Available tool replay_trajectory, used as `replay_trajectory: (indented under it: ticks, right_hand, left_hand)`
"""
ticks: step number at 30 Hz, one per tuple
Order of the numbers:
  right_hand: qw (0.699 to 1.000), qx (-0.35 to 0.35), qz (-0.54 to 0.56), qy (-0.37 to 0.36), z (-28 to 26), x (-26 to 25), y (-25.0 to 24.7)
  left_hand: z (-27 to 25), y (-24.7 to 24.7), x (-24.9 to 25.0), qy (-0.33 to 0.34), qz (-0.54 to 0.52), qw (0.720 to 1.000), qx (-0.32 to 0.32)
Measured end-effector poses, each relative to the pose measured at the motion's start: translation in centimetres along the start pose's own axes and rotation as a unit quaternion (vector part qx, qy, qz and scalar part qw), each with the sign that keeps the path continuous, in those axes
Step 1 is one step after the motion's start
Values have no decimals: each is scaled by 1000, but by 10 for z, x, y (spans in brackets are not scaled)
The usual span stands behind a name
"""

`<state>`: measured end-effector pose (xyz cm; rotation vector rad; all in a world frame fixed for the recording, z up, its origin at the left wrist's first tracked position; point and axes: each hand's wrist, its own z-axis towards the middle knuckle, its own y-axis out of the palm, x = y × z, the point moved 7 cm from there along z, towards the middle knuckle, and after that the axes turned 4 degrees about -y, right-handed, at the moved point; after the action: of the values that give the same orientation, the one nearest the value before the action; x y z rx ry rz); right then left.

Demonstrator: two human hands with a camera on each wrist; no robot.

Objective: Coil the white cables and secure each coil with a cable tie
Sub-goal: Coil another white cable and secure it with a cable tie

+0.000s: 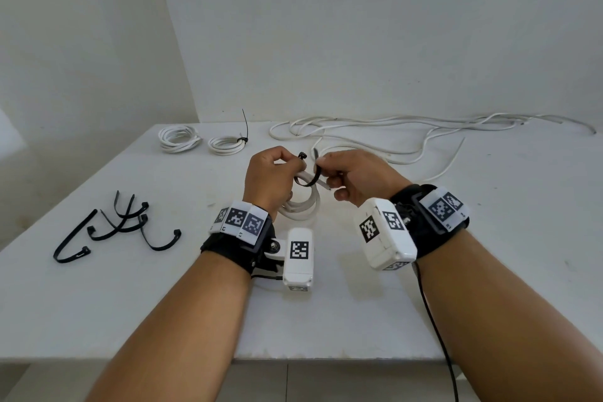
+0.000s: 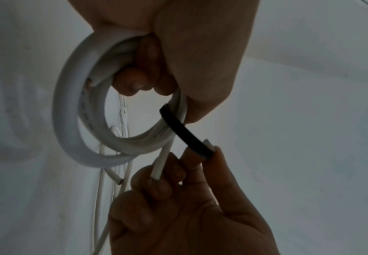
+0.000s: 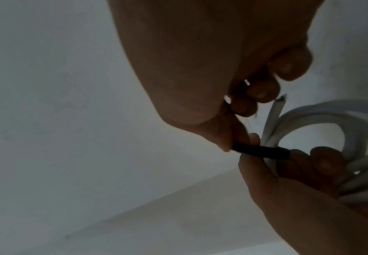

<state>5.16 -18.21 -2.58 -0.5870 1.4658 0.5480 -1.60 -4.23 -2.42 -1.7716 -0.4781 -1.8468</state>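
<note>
1. I am watching the left hand (image 1: 266, 178) curling its fingers around a coil of white cable (image 1: 301, 206), holding it up at the centre of the head view, above the bench (image 1: 130, 303).
2. In the left wrist view that coil (image 2: 73, 120) is hanging from the curled fingers (image 2: 132, 81) in the upper middle of the frame, with one cut cable end sticking down toward the right hand (image 2: 178, 207).
3. A black cable tie (image 1: 310, 178) is looping under the coil's strands; the left hand is pinching the tie's head end, and the right hand (image 1: 355, 176) is pinching its tail end.
4. From the right wrist view, the tie (image 3: 263, 151) is running between the two hands' fingertips, lying against the cable strands in the right middle of the frame.
5. Two more coils are lying on the bench in the upper middle-left of the head view: a plain coil (image 1: 179, 139) and, just beside it, a tied coil (image 1: 226, 144) with a black tie tail standing up.
6. Loose white cables (image 1: 408, 132) are trailing across the far bench, toward the upper right.
7. Spare black ties (image 1: 117, 228) are lying in a scattered bunch on the bench at middle left.
</note>
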Motion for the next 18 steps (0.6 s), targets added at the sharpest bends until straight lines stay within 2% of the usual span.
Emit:
replay_trajectory:
  ticks: [4,13,18]
  right_hand:
    - [997,-3,-78,21,-2,5,-2]
    - [998,2,-43,48,0,12,-6]
    - [999,-6,6,43,-2,12,-4]
  left_hand:
    - [-3,5,2,28,25,999,-20]
    - [-6,8,4,44,39,998,-32]
    - [-4,6,2,23,30,999,-23]
